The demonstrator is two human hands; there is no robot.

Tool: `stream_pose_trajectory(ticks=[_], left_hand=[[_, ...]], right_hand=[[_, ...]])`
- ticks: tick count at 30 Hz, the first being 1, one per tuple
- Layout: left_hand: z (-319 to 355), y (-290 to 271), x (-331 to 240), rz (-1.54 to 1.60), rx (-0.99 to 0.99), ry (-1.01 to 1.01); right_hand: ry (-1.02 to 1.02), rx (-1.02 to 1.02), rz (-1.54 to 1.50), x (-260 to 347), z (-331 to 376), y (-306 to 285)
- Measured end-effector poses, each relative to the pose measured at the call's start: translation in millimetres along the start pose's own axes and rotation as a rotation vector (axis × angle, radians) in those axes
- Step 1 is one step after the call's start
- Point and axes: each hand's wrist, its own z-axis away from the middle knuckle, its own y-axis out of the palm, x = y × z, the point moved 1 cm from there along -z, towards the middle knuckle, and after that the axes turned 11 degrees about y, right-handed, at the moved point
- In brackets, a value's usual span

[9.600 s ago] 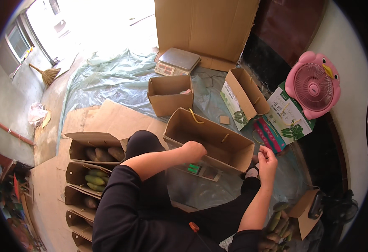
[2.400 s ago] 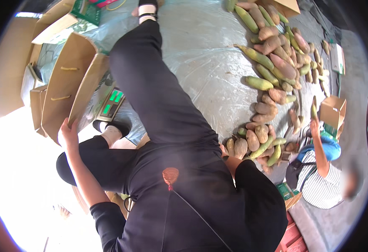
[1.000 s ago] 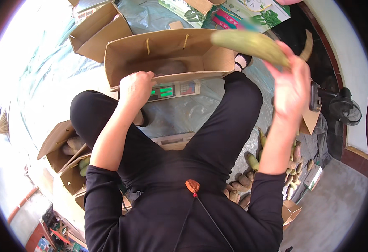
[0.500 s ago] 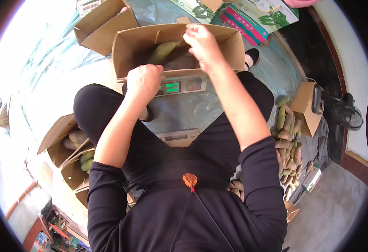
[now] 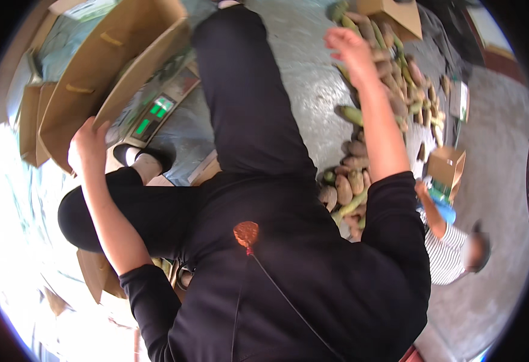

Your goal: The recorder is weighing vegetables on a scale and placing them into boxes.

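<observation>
Floor (image 5: 493, 151), bare grey, takes up the right side; clear sheet (image 5: 303, 66), glossy, covers the middle. Wearer (image 5: 288, 289) in black, knees apart, one leg running up the view, the other bent toward the left. Box (image 5: 116, 60), brown, long, open-topped, upper left, leaning with the curve of the lens. Pile (image 5: 412, 99) of green and brown roots, upper right, straggling down past the right forearm. Co-worker (image 5: 445, 253) in a striped shirt, far right, one arm bent upward, near a small box (image 5: 447, 164). Carton (image 5: 394, 17) at the top edge, beside the pile's upper end. Scale (image 5: 151, 117) along the box's near wall, readout (image 5: 160, 107) lit green; from this angle, hard to say whether the box rests on it. Left hand (image 5: 88, 148) at the near rim of the box, toward its lower end, fingers closed over the edge. Right hand (image 5: 350, 53), slightly blurred, at the pile's left edge, bare of any load, fingers parted and loosely bent. Shoe (image 5: 166, 157), dark, by the scale. Pendant (image 5: 246, 233), reddish brown, on a cord (image 5: 276, 289). Handles (image 5: 79, 89), yellow, two, inside the box.
</observation>
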Motion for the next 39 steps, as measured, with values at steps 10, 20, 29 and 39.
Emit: stream_pose_trajectory(ticks=[10,20,29,39], left_hand=[[-1.3,10.8,6.5,0.095,-0.031,0.081],[-6.7,17.9,22.5,0.101,-0.007,0.02],[-1.0,10.0,10.6,0.024,0.001,0.012],[0.3,5.3,2.5,0.05,-0.012,0.029]], right_hand=[[0.378,0.136,0.72,-302.7,110.9,-28.0],[0.729,0.389,0.824,-387.0,207.4,4.8],[0.741,0.516,1.032,-369.0,217.0,48.1],[0.722,0.473,1.152,-383.1,226.1,56.9]])
